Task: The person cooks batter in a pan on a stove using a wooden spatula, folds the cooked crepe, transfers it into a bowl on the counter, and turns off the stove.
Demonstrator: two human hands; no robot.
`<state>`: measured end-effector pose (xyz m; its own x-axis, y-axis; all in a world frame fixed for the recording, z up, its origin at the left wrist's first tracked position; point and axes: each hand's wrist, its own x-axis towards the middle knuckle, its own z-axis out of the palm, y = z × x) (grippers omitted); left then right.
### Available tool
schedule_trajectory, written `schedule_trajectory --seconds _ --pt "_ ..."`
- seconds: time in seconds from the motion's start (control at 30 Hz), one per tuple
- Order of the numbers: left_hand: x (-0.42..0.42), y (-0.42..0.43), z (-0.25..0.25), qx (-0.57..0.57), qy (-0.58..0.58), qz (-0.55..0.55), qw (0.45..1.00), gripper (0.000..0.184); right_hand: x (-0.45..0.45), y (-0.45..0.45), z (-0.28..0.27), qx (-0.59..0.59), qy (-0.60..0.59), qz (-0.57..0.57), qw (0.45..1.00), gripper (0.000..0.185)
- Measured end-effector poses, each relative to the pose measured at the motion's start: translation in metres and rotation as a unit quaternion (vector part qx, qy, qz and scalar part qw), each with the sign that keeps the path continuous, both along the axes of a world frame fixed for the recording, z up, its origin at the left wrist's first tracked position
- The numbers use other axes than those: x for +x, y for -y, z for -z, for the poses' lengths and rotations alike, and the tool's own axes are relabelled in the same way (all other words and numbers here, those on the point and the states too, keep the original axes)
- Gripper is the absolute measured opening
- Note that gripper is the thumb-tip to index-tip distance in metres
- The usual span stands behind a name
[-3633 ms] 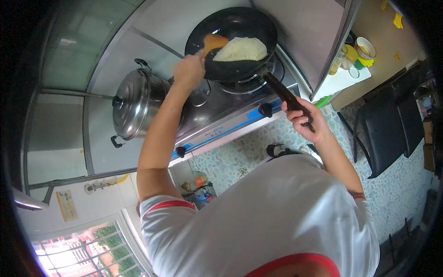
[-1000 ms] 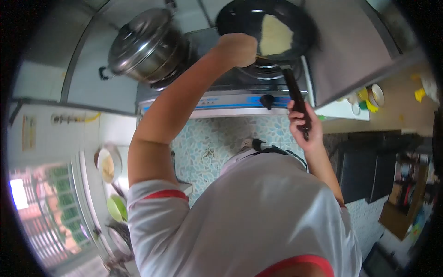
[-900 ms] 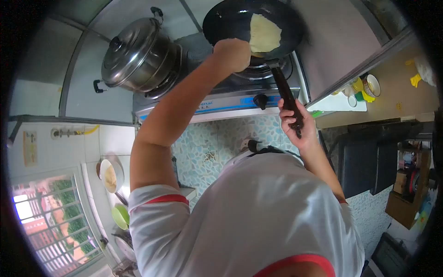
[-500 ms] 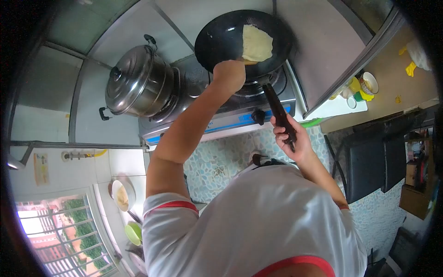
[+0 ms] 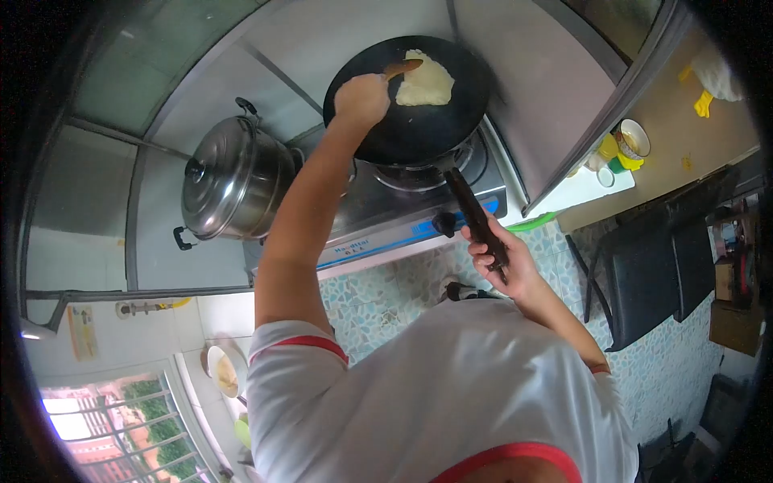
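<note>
My left hand (image 5: 362, 99) is closed around a wooden spatula (image 5: 404, 67), reaching over the left side of a black wok (image 5: 427, 137). The spatula's tip lies over the upper left part of a pale yellow flatbread (image 5: 427, 85). Whether the tip presses on it or only hovers, I cannot tell. The flatbread rests flat toward the far side of the wok. My right hand (image 5: 514, 262) grips the wok's dark handle (image 5: 468, 203), fingers wrapped round its near end. Below the wok is the gas stove (image 5: 362, 229).
A lidded steel steamer pot (image 5: 229, 177) stands on the left burner. The stove knob (image 5: 444, 224) is close to the wok handle. A patterned bowl (image 5: 634, 138) sits on the right counter. A white bowl (image 5: 225, 370) is at lower left, and a black chair (image 5: 644, 278) at right.
My left hand has moved away from me and left, bringing the spatula from the flatbread's near edge to its far upper left. The flatbread has turned. My right hand keeps holding the handle.
</note>
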<state>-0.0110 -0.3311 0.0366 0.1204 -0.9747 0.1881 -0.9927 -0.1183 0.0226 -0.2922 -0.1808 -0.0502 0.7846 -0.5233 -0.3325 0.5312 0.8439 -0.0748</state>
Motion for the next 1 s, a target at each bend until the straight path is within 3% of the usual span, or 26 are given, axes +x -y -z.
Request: schedule_trajectory --seconds 0.1,0.2,0.3,0.4,0.47,0.6,0.77,1.0 --pt "0.002 -0.028 -0.015 -0.029 0.008 0.033 0.999 0.026 0.000 -0.001 -0.002 0.001 0.005 0.001 1.000 0.041" --pt "0.013 -0.057 -0.007 0.086 0.065 0.043 0.993 0.025 0.000 0.000 -0.006 0.002 0.001 0.002 1.000 0.040" --pt "0.002 -0.068 0.010 0.130 0.032 0.068 0.989 0.023 0.000 -0.001 -0.003 -0.004 0.008 0.002 1.000 0.040" --pt "-0.008 -0.045 0.028 0.122 0.051 0.058 0.990 0.021 0.000 0.001 -0.002 -0.013 0.013 0.003 1.000 0.041" --pt "-0.002 -0.027 0.040 0.044 0.011 0.054 0.998 0.020 0.000 -0.001 -0.003 -0.012 0.007 0.002 1.000 0.041" --pt "-0.001 0.000 0.023 -0.038 0.010 0.049 0.998 0.019 0.001 0.000 -0.003 -0.007 -0.001 0.012 1.000 0.042" --pt "0.001 0.031 0.031 0.008 0.037 0.014 0.999 0.020 -0.001 -0.002 -0.003 -0.017 0.004 0.013 1.000 0.042" --pt "0.017 -0.022 0.023 0.134 0.043 0.069 0.988 0.022 0.000 -0.005 -0.005 -0.007 -0.017 0.019 1.000 0.039"
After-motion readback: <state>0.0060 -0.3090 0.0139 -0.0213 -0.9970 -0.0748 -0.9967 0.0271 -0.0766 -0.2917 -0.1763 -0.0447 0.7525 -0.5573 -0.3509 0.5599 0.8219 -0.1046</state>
